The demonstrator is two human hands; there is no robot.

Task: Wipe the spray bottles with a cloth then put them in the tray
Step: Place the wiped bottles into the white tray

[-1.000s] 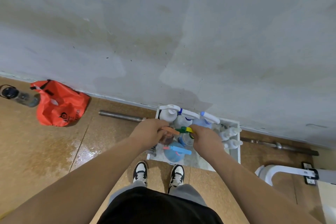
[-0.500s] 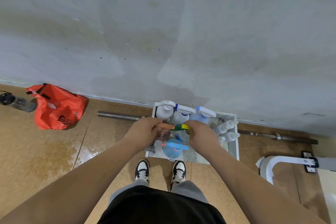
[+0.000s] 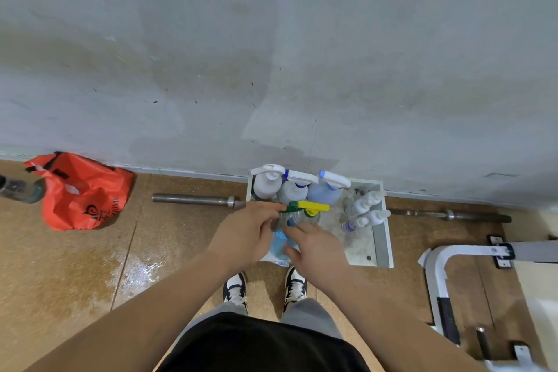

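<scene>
While L hand (image 3: pixel 246 232) touches grn/ylw sprayer (image 3: pixel 308 208) | R hand (image 3: pixel 317 246) spread over tray (image 3: pixel 382 238)

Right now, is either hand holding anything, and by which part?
The left hand grips the yellow-topped spray bottle below its head; whether the right hand holds anything is unclear.

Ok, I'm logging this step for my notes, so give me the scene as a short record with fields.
tray: white, on the floor against the wall
spray bottles: several in the tray, one with a green-yellow trigger
left hand: fingers curled beside that trigger bottle, grip hidden
right hand: fingers spread over a blue bottle at the tray's near edge
cloth: none visible
nearby: red bag, metal bar
</scene>
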